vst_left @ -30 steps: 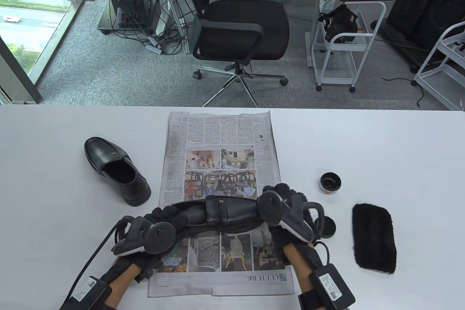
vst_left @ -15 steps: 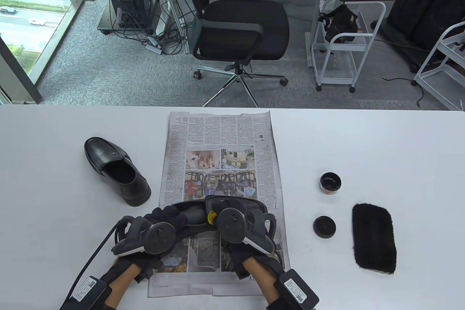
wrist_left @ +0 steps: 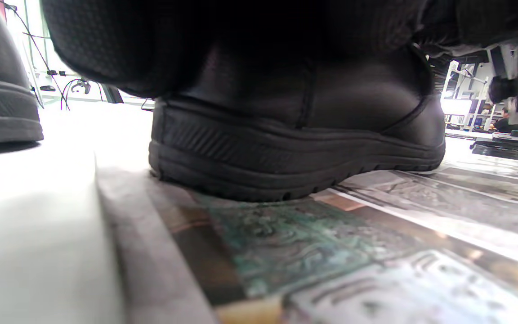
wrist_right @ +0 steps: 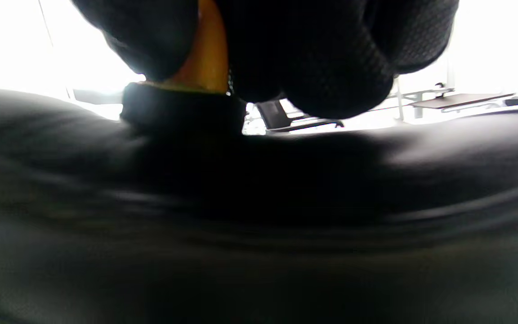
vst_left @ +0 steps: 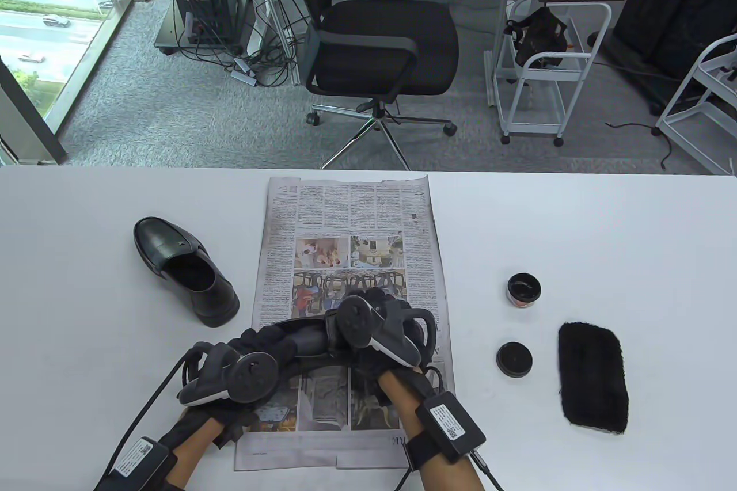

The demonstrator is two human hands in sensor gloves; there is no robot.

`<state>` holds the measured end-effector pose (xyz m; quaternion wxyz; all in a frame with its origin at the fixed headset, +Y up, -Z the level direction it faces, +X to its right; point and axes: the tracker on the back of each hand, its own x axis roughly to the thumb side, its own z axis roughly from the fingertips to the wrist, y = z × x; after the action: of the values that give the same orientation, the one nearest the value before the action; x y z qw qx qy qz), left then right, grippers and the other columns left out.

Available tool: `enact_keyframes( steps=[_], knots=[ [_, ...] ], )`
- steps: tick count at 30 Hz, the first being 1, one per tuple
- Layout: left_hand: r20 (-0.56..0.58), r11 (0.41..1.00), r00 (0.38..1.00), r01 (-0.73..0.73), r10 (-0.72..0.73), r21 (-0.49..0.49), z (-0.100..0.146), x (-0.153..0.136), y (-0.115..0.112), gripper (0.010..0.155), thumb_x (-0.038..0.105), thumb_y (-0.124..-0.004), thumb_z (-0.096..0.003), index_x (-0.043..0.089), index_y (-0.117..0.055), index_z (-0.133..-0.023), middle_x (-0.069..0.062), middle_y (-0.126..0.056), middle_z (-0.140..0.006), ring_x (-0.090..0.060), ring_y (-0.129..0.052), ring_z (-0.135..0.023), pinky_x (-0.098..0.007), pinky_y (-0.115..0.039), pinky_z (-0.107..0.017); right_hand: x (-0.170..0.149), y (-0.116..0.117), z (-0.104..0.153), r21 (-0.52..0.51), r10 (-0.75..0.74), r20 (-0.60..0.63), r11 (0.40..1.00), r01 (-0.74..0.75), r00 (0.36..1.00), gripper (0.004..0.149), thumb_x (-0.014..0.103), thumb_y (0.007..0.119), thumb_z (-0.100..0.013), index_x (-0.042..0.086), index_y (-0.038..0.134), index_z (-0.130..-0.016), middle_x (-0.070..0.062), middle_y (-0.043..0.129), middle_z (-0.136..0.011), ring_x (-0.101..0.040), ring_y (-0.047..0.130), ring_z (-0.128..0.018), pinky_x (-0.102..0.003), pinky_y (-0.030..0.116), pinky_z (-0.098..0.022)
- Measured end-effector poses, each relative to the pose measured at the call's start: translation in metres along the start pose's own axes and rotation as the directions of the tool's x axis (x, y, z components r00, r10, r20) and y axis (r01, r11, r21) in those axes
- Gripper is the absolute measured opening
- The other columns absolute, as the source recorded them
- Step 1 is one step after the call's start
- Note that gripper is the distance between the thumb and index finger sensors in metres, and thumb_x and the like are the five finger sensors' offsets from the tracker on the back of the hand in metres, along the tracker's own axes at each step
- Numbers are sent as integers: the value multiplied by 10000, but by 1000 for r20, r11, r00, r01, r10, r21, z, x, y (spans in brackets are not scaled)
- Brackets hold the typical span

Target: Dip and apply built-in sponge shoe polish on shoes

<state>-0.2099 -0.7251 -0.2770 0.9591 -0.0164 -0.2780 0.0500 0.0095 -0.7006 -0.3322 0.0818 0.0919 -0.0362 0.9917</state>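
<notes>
A black leather shoe point(vst_left: 305, 337) lies sideways on the newspaper point(vst_left: 345, 209). My left hand point(vst_left: 262, 344) grips its heel end; in the left wrist view the heel point(wrist_left: 295, 135) stands on the paper under my glove point(wrist_left: 128, 45). My right hand point(vst_left: 381, 300) is over the middle of the shoe and hides it. In the right wrist view its fingers point(wrist_right: 331, 54) pinch a yellow-handled applicator point(wrist_right: 205, 58) whose black sponge point(wrist_right: 182, 108) presses on the shoe's upper point(wrist_right: 259, 225). A second black shoe point(vst_left: 184, 269) stands to the left on the table.
An open tin of polish point(vst_left: 523, 288) sits right of the newspaper, with its black lid point(vst_left: 514, 359) nearer me. A black cloth point(vst_left: 593, 377) lies at the far right. Beyond the table's far edge stand an office chair point(vst_left: 380, 42) and white carts.
My right hand has moved from the shoe's toe end leftward to its middle, then slightly away from me, rubbing with the applicator. The lid has come into view. My left hand has stayed put.
</notes>
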Motion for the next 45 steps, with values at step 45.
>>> enact_keyframes(
  steps=[45],
  knots=[
    [-8,1000,1000,7,-7,0,-1,1,0,439,479,-643,-592,219,-691,-943,-47,-628,-977,-477,-809,-749,-611,-725,-582,-24,-12,39,124,65,-104,991,-52,992,450,371,777,-434,133,793,-815,-125,917,-625,-264,957,-412,-573,774,-526]
  ],
)
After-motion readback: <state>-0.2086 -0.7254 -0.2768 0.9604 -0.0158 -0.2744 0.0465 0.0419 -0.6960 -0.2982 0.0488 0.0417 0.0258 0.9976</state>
